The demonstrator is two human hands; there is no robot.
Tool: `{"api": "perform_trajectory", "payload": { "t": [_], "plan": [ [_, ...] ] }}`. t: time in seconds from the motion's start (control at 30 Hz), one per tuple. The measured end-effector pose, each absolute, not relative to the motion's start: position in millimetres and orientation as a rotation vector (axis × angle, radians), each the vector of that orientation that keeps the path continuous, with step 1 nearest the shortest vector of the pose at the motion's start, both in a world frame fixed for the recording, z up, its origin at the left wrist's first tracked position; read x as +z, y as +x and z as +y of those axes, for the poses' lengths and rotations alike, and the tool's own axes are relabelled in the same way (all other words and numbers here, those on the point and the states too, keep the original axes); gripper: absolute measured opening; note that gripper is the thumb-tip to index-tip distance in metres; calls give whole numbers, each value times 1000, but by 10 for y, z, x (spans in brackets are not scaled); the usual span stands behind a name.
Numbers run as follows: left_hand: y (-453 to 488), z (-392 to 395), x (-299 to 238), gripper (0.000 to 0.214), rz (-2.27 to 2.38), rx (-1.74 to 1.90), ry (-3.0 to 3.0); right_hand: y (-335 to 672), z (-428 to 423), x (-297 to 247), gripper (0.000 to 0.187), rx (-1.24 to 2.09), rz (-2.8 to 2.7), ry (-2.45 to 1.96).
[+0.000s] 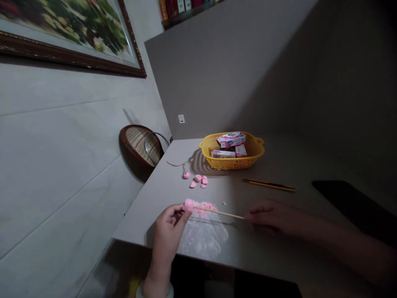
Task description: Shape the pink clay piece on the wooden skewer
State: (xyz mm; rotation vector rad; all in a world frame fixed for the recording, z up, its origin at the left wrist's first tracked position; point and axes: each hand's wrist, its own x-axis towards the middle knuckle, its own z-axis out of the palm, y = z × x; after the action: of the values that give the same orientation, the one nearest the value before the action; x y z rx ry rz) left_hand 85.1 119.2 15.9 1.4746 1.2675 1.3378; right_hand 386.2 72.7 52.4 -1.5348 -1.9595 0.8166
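Observation:
My left hand (169, 225) pinches a ball of pink clay (188, 205) at one end of a thin wooden skewer (218, 212). My right hand (266, 217) grips the skewer's far end from the other side. Between the hands and just beyond them lie pink crumbs (204, 208) on a white-dusted translucent plastic sheet (203, 236). Farther up the grey tabletop (161, 198) sit several small pink clay pieces (197, 180), flattened like petals, with one round piece (186, 175) at their left.
A yellow plastic basket (232, 162) holds white-and-pink boxes. A thin dark wire (175, 164) lies by the table's left edge. Two pencils (268, 185) lie to the right, and a dark flat object (341, 203) lies farther right. A round brown-rimmed woven item (139, 151) stands beyond the left edge.

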Motion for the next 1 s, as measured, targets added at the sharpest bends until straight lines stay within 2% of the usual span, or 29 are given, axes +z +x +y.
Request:
{"api": "perform_trajectory", "payload": {
  "t": [0.07,0.2,0.5,0.7,0.83,0.93,1.0],
  "plan": [
    [867,1172,183,30,1292,1346,1477,3815,691,517,44,814,-1980,-1545],
    [860,1167,214,33,1294,1354,1425,3734,641,567,27,586,-1990,-1560],
    [823,1213,198,40,1325,1357,1293,3835,665,731,22,193,-1877,-1386],
    [851,1215,195,40,1324,1382,1264,3698,79,1013,19,-121,-1937,-1258],
    [835,1223,178,38,1305,1376,1303,3302,-293,662,24,-90,-2241,-1229],
    [836,1225,186,37,1298,1375,1307,3072,-343,307,19,-134,-2217,-1275],
    [843,1221,196,37,1298,1383,1297,3026,-332,220,23,-82,-2159,-1318]
  ]
}}
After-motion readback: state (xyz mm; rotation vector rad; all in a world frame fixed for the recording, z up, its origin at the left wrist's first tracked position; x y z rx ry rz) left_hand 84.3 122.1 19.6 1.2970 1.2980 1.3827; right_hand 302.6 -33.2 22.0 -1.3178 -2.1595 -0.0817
